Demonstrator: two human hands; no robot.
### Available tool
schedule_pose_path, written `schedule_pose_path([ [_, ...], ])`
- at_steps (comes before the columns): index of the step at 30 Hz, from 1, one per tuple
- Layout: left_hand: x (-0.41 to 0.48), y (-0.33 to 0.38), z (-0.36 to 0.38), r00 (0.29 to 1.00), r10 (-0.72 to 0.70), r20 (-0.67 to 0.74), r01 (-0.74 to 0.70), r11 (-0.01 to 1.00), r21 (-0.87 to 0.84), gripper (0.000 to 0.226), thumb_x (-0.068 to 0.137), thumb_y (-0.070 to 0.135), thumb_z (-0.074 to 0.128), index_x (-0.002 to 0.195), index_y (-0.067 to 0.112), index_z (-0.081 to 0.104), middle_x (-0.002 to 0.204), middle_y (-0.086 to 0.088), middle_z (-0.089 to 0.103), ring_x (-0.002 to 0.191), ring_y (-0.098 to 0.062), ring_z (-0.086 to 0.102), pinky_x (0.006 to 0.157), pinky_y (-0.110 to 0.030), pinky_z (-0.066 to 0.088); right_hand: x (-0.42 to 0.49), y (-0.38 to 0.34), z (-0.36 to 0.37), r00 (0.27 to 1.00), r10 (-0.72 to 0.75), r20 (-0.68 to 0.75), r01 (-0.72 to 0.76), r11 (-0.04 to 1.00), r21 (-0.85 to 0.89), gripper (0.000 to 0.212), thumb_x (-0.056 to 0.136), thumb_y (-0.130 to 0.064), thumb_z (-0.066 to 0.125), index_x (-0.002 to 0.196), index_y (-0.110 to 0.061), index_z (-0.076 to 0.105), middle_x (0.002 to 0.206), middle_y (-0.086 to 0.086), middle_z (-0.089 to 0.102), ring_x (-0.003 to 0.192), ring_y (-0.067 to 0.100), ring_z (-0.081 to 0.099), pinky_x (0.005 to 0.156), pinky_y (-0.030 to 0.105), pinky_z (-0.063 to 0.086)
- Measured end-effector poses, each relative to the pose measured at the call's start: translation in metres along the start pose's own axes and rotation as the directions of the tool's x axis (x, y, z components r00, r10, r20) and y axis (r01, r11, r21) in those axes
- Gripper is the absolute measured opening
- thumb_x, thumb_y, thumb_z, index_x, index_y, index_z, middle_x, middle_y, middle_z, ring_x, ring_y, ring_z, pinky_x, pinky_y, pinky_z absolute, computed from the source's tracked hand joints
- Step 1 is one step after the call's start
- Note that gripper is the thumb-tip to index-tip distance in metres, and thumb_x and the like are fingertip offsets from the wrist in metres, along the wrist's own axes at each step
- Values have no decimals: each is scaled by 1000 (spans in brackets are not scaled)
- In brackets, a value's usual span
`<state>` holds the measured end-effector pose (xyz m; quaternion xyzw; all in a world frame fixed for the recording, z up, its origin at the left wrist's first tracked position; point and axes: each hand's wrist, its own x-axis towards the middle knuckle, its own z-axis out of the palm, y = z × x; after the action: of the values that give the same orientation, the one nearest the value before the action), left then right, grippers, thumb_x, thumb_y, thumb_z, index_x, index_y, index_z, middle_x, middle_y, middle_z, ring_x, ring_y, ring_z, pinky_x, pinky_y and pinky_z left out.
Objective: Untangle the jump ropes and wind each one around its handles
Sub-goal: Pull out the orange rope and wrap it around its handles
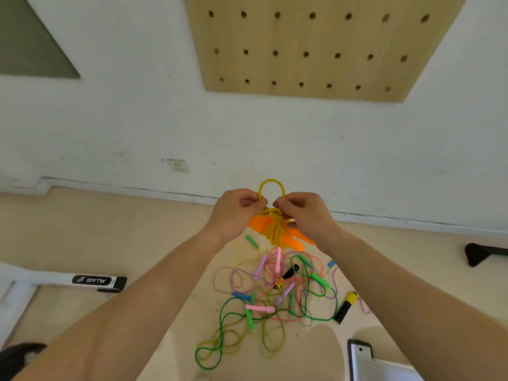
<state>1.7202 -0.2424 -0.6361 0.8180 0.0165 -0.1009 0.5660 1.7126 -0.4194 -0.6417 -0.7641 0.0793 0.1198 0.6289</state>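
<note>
View: a head-worn camera looks forward and down at 2 bare forearms reaching out over a pale beige floor (132,243) towards a white wall.

Left hand (233,213): closed, fingertips pinching the left side of a small upright loop of thin yellow plastic rope (271,185).

Right hand (302,213): closed, pinching the right side of the same loop; the 2 hands almost touch.

Held bundle: just beneath the hands, the yellow rope is wound in many turns around a pair of bright orange plastic handles (291,240), held in the air.

Key relation: the handles' long axis slants from upper left to lower right; the free loop stands above the coil, between the 2 hands and equally near both. Judging from this, the end loop looks ready to be tucked or cinched down onto the coil.

Remaining ropes: a tangled heap of green, pink, purple and olive cords (275,298) lies on the floor directly below the hands, nearer the person, with green, pink, blue and lilac handles mixed in, not yet sorted.

Stray handle: a black and yellow handle (345,307) lies at the heap's right edge.

Writing: a white bar with a black label (92,280) at the left floor seems to read "BRTW"; the letters are blurred.
</note>
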Motion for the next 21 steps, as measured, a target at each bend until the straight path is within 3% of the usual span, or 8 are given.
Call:
schedule_pose_path([
  [3,-16,68,-30,1000,-12,20,12,1000,17,8,90,20,72,92,14,76,89,-3,78,87,-16,72,83,-31,51,-21,-72,-15,1000,-6,9,7,998,-63,19,95,-23,65,87,-11,77,88,21,72,74,22,64,78,51,57],
  [8,-27,165,-70,1000,6,28,-6,1000,18,7,89,21,73,92,16,77,89,-1,78,90,-19,72,87,-35,53,-42,-173,-36,999,-32,19,34,994,-108,21,95,-24,65,90,-8,77,92,23,72,72,19,61,72,41,56],
  [12,-22,226,-95,1000,25,17,-25,1000,-3,5,89,19,73,91,18,77,88,-1,77,88,-16,72,87,-33,53,-41,-236,-48,998,-55,20,57,993,-107,19,95,-25,65,87,-13,78,88,16,74,76,23,65,79,48,58],
  [18,17,269,-122,997,2,-79,-2,1000,-6,13,90,23,72,96,13,78,92,-1,76,95,-19,70,92,-37,53,-7,-292,-47,997,-68,41,71,995,-70,17,96,-19,64,86,-18,77,95,19,73,83,29,66,83,52,57],
  [21,50,274,-130,989,-12,-147,12,1000,5,16,89,25,72,98,12,77,95,-4,75,99,-23,68,91,-37,51,26,-305,-38,997,-72,13,73,993,-95,19,95,-17,63,82,-20,76,84,15,70,79,28,63,78,47,56],
])
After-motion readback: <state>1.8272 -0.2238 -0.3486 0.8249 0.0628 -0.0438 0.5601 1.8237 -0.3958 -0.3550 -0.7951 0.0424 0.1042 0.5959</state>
